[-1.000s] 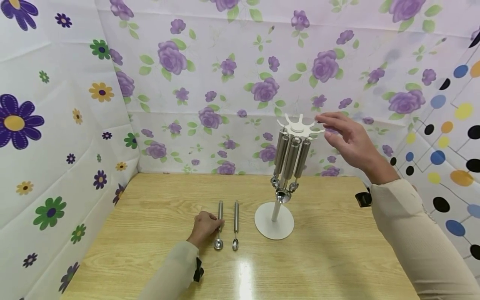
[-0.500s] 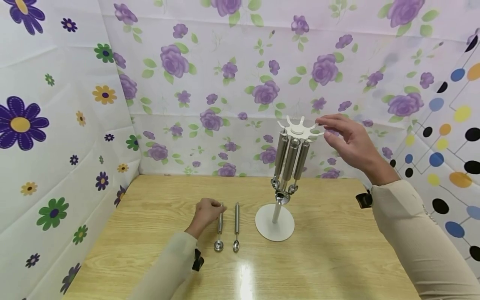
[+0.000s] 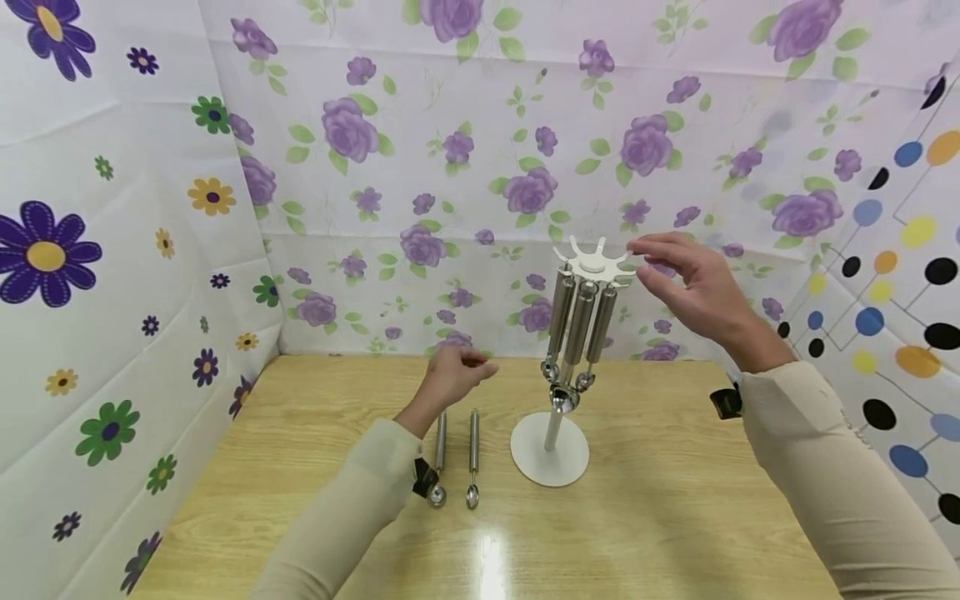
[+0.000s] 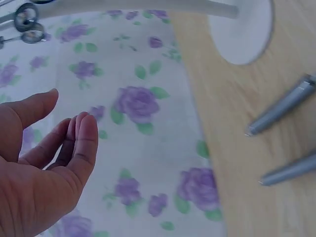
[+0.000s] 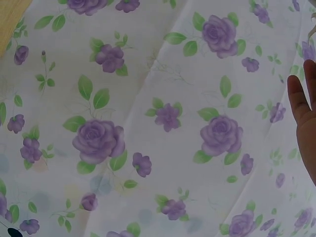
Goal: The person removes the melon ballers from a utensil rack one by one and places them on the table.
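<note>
My left hand (image 3: 457, 375) is raised over the back of the table, fingers loosely bent and thumb apart, holding nothing. Below its forearm lies a steel scoop with a small round bowl (image 3: 438, 497), partly hidden by the wrist. Beside it is a second steel scoop (image 3: 474, 446) with a narrower bowl. Both handles (image 4: 284, 106) show in the left wrist view. My right hand (image 3: 693, 287) has fingers extended, its fingertips right at the arms of a white rack (image 3: 594, 265). Several steel scoops (image 3: 581, 321) hang from that rack by their handle ends.
The rack's round white base (image 3: 550, 467) stands on the wooden table (image 3: 660, 517), right of the lying scoops. Flower-printed cloth (image 3: 420, 150) rises behind the table, with patterned cloth at both sides.
My left hand has left the round-bowled scoop, moving up and to the right past its handle end. That scoop still lies on the table. My right hand stays by the rack.
</note>
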Motion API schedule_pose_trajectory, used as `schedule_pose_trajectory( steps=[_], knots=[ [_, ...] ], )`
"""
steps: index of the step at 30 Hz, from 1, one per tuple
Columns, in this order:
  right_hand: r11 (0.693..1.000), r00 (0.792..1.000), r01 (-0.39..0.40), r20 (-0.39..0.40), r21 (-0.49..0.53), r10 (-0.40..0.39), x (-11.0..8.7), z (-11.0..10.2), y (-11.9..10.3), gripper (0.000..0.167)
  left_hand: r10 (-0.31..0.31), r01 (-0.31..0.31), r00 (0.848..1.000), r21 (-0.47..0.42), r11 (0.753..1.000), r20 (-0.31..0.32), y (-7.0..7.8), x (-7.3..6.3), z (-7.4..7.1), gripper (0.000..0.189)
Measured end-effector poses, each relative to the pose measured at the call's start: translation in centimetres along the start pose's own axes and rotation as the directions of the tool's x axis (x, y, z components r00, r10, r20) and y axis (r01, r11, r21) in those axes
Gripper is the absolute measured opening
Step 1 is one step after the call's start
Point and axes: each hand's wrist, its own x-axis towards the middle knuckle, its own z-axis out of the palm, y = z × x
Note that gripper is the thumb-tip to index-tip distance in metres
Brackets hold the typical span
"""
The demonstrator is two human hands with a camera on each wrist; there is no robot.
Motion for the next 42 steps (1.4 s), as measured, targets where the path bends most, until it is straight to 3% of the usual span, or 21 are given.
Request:
schedule_pose_trajectory(
  steps=[6, 9, 21, 32, 42],
  knots=[
    [0.999, 1.000, -0.015, -0.009, -0.036, 0.015, 0.2, 0.3, 0.3, 0.034, 0.140, -0.132, 0.987, -0.093, 0.987, 0.085, 2.9, 0.7, 0.1, 0.032],
    [0.999, 1.000, -0.022, -0.008, -0.036, 0.021, 0.4, 0.3, 0.3, 0.034, 0.179, -0.162, 0.977, -0.142, 0.976, 0.115, 3.7, 0.7, 0.2, 0.032],
    [0.998, 0.998, -0.064, 0.015, 0.023, 0.064, 0.9, 0.6, 0.5, 0.035, 0.322, -0.290, 0.939, -0.227, 0.930, 0.119, 6.0, 0.8, 0.8, 0.035],
    [0.996, 0.998, -0.058, 0.014, 0.063, 0.058, 0.9, 0.7, 0.5, 0.035, 0.385, -0.341, 0.914, -0.269, 0.901, 0.128, 7.7, 1.1, 1.7, 0.033],
    [0.996, 0.998, -0.070, 0.012, 0.049, 0.069, 0.9, 0.8, 0.6, 0.035, 0.371, -0.333, 0.918, -0.240, 0.912, 0.137, 8.0, 0.9, 1.8, 0.030]
  ],
)
